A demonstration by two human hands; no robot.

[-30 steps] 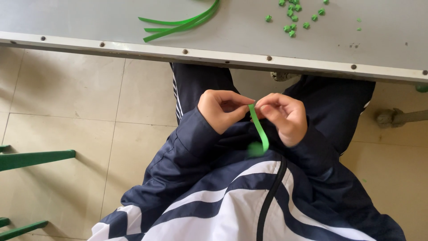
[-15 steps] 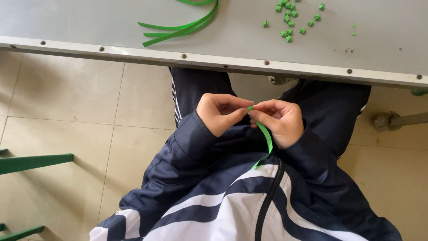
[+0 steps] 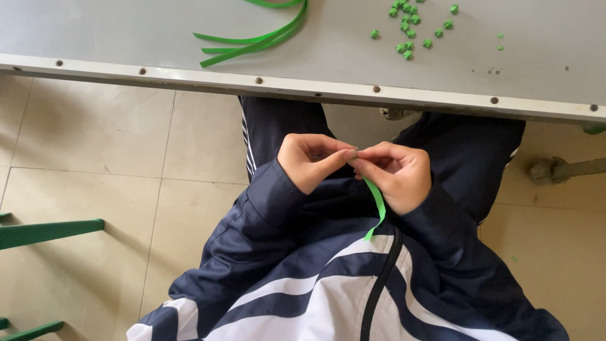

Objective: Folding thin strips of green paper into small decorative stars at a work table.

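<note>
A narrow green paper strip (image 3: 377,205) sits just right of the frame's centre, pinched at its upper end where the two hands meet; from there it runs down and slightly right in a flat, smooth band, and its loose end hangs over the dark blue jacket (image 3: 297,265) near the black zip. The strip is bright green, thin and even in width, with a slight bend near the bottom. The left hand (image 3: 312,161) is curled nearly shut, thumb and forefinger pressed together on the strip's top end, the other fingers tucked under. The right hand (image 3: 394,173) faces it, also closed to a pinch on the same end, with the strip passing down across its palm side. Both hands are held together above the lap, below the edge of the grey desk (image 3: 126,31) that fills the top of the frame. On the desk, upper middle, lie several more long green strips (image 3: 259,41), and at the upper right a scatter of small green folded pieces (image 3: 410,31). Pale floor tiles (image 3: 95,158) fill the left side.
</note>
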